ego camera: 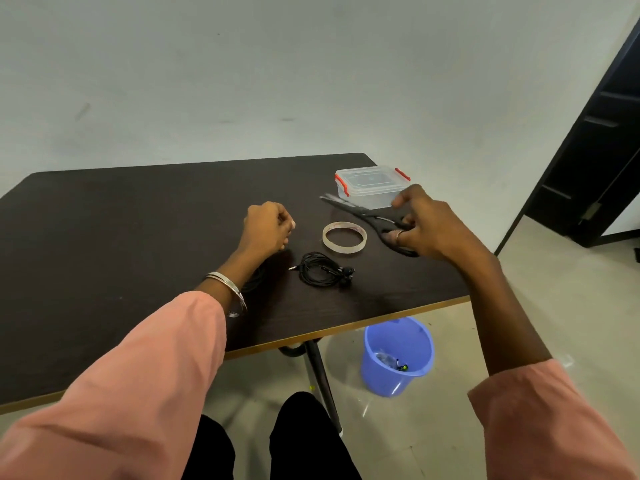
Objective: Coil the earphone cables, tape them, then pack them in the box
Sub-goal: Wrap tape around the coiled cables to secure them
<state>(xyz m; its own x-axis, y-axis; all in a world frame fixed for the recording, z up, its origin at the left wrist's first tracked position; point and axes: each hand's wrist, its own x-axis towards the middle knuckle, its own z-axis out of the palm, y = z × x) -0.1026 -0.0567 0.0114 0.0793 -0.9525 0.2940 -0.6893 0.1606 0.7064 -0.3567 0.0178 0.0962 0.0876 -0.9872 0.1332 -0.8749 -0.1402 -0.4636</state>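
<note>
A coiled black earphone cable (322, 270) lies on the dark table (121, 220), plug to the left, earbuds to the right. A second black coil (255, 279) is partly hidden under my left wrist. My left hand (268, 226) hovers above the table with fingers closed, pinching a small pale piece of tape (293, 224) at the fingertips. My right hand (424, 225) grips the handles of the black scissors (367, 213), whose blades point towards the clear box (372, 185). The box has red latches and its lid is on. The clear tape roll (344, 237) lies flat between my hands.
The table's near edge (346, 329) runs diagonally in front of me. A blue bucket (398, 355) with scraps stands on the floor below the right corner. A wall is behind the table and a dark door (595, 150) is at the right.
</note>
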